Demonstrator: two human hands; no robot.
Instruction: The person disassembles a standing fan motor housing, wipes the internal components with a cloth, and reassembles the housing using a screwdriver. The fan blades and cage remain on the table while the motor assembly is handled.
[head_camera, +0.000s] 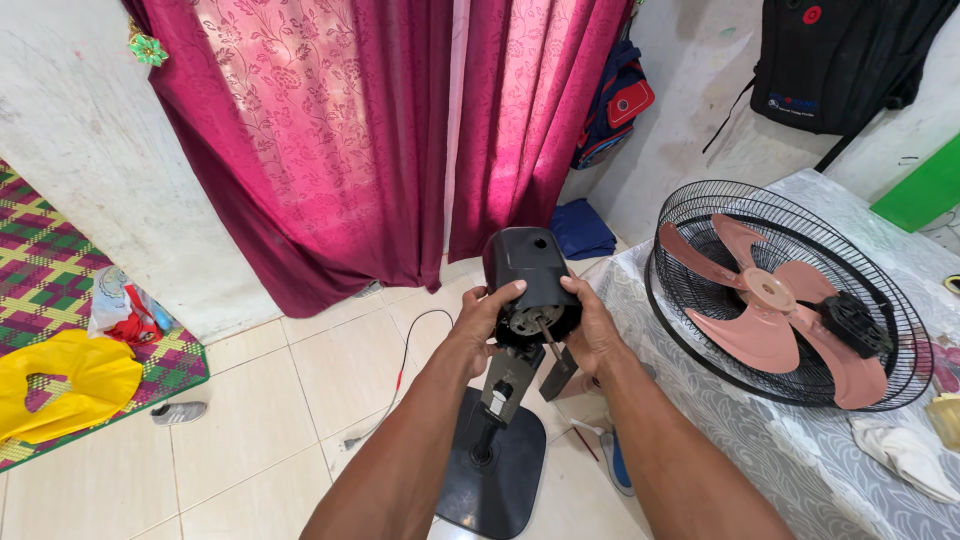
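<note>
head view: only one camera, looking down at both hands over a tiled floor.
left hand (487, 312): wrapped around the left side of the black motor housing (533, 285), thumb on top, fingers closed on it to steady it.
right hand (592, 325): clasped on the right side of the same housing, so the grip is two-sided and the front faces the person.
motor housing: on top of the stand neck (507, 385), shaft (546, 333) bare and pointing forward and down, nothing mounted on it.
base (495, 460): flat on the floor, carries the weight.
grille (690, 215): lies on the table (760, 440) to the right, pink blades (765, 315) resting inside it, well apart from the hands.
cord (405, 360): trails loose across the tiles.
</note>
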